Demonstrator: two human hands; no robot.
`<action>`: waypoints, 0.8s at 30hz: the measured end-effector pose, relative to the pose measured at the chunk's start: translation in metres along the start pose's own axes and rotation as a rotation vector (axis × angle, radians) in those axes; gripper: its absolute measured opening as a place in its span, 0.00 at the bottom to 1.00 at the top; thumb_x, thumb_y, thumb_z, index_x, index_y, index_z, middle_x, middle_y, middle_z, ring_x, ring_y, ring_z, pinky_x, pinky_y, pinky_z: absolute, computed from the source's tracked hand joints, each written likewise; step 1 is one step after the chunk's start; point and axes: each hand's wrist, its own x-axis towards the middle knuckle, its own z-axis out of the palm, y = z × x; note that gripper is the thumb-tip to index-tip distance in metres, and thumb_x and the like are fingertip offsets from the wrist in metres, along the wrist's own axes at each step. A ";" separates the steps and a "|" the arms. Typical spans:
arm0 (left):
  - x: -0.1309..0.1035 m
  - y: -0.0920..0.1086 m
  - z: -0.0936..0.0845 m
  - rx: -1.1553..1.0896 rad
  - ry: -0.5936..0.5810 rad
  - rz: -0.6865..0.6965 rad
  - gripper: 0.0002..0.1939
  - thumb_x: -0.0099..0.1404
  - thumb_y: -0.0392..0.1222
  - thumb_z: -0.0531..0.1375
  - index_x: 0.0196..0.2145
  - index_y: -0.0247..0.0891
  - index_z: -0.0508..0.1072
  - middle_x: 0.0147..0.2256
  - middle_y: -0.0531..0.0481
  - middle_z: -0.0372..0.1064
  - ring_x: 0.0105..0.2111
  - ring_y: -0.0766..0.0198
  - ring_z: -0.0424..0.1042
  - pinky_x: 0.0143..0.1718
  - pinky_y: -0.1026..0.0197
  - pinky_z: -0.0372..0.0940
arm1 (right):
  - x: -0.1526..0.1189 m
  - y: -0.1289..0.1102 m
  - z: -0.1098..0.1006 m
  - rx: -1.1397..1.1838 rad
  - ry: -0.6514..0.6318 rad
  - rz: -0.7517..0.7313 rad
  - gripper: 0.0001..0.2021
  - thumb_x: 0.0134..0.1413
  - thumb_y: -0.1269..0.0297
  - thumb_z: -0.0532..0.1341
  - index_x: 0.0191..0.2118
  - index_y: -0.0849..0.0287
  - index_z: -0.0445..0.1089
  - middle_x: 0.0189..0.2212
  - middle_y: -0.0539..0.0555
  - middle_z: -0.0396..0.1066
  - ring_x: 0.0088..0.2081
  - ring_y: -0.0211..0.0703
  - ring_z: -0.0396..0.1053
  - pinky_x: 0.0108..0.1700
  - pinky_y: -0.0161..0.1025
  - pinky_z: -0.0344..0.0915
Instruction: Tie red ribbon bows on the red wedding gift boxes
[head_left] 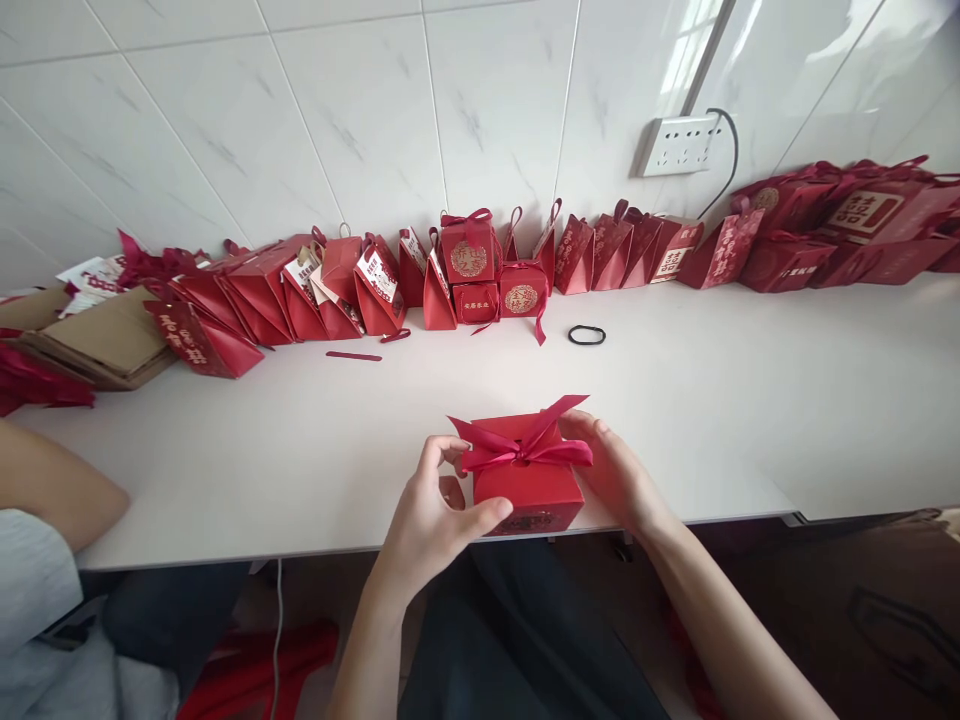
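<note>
A red gift box stands at the front edge of the white table, its top tied with a dark pink ribbon bow whose tails stick up. My left hand grips the box's left side, thumb over the front top edge and fingers curled by the ribbon loop. Against the right side rests my right hand, its fingers reaching behind the box and partly hidden by it. Gold print on the front face is only partly visible.
Along the tiled wall runs a row of red gift boxes. A black loop and a ribbon strip lie on the table. Flat cardboard pieces are stacked at left, near another person's arm. A socket panel is on the wall.
</note>
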 end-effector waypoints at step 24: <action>0.000 -0.006 -0.007 0.110 0.163 0.443 0.12 0.67 0.45 0.53 0.43 0.41 0.71 0.47 0.46 0.65 0.49 0.59 0.66 0.46 0.63 0.65 | -0.031 -0.030 0.031 -0.459 -0.023 0.137 0.27 0.57 0.41 0.50 0.18 0.59 0.55 0.17 0.49 0.55 0.23 0.35 0.52 0.25 0.34 0.51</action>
